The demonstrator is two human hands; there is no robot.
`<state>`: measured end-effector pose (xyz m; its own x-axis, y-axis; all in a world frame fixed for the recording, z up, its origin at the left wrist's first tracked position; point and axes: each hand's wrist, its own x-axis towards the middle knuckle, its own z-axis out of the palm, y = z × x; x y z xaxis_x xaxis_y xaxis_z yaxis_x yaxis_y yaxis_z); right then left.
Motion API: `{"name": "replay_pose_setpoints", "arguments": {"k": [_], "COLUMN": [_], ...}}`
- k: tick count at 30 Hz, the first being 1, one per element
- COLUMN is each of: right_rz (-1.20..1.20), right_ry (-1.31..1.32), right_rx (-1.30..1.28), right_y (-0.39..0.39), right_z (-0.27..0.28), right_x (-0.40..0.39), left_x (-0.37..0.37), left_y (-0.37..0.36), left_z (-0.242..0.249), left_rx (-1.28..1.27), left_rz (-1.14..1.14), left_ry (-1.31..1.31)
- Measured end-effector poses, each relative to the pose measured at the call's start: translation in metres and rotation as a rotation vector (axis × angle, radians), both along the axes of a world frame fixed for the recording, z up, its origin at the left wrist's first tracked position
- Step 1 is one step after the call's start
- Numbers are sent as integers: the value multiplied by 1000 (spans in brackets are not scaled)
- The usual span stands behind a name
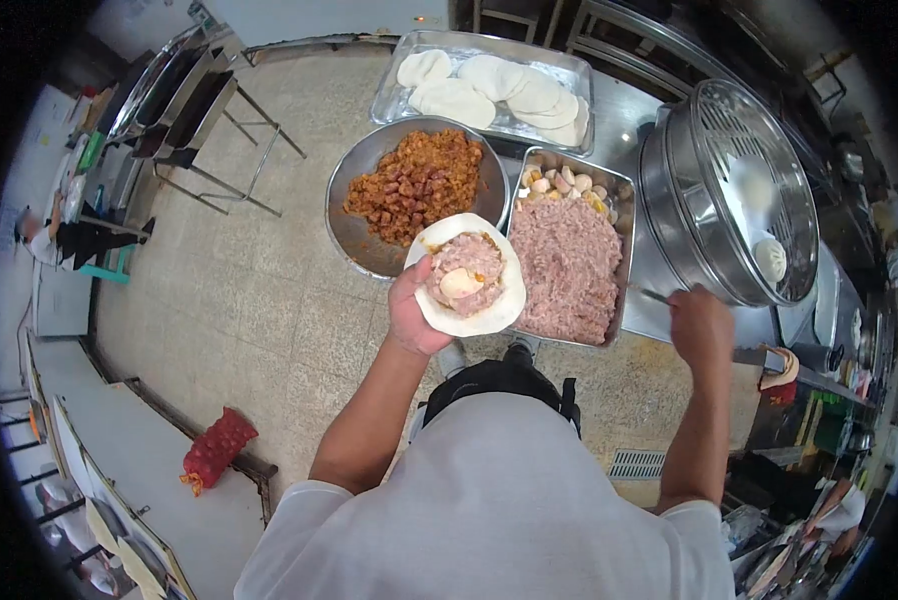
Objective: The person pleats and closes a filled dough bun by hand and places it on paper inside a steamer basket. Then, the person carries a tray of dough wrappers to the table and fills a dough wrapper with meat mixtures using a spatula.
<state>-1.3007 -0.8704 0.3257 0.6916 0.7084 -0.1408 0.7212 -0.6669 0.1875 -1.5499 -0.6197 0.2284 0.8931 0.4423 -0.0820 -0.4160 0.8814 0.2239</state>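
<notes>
The round white dough wrapper (466, 275) lies open on the left hand (416, 305), held in the air over the near edge of the steel worktop (659, 290), between the round steel bowl of reddish-brown diced filling (414, 190) and the rectangular steel tray of pink minced meat (567, 265). It already carries a mound of mince with a pale piece on top. As I judge it, the load is heavy for so thin a sheet: the far rim droops past the hand, and a tilt could slide the filling off or tear the dough.

The left fingers are cupped under the wrapper, loosely spread, the thumb at its near rim. The right hand (701, 325) is curled shut around a thin metal tool handle (654, 295), whose tip points toward the mince tray; the working end is hard to make out.

Farther back sit a flat steel tray of white dough rounds (494, 90) and a large round steel steamer (734, 190) holding pale buns.
</notes>
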Motion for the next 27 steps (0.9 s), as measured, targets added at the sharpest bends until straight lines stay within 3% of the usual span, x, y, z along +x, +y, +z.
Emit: {"name": "replay_pose_setpoints", "arguments": {"k": [2, 4, 6, 8, 10, 12, 14, 19, 22, 24, 25, 27], "right_rz": [87, 117, 178, -168, -391, -437, -488, -407, -381, -280, -177, -248], "right_ry": [71, 20, 305, 1307, 2330, 2379, 2433, 2134, 2314, 2277, 2233, 2260], "right_rx": [-27, 42, 558, 1092, 1381, 1365, 1342, 1282, 1256, 1286, 1318, 1272], "right_y": [7, 21, 37, 60, 86, 90, 92, 98, 97, 85, 82, 86], "right_z": [-58, -66, -75, -79, -69, -83, -87, -89, -73, -54, -49, -69], "right_x": [19, 6, -19, -65, -99, -106, -115, -125, -109, -106, -105, -106], "left_x": [2, 8, 10, 11, 13, 15, 12, 15, 14, -2, -8, -6], "left_y": [-4, -11, -23, -27, -21, -18, -19, -28, -18, -8, -5, -2], "left_z": [4, 18, 38, 38, 18, 12, 11, 3, 2, 28, 49, 40], "left_rx": [-18, -29, -82, -138, 86, 148, 313, 374, 288, 160, 245, 387], "left_rz": [-34, -72, -78, -92, -207, -244, -277, -237, -239, -240, -242, -277], "left_ry": [-24, -126, -127, -125, 138, 208, 518, 533, 508, 331, 330, 417]}}
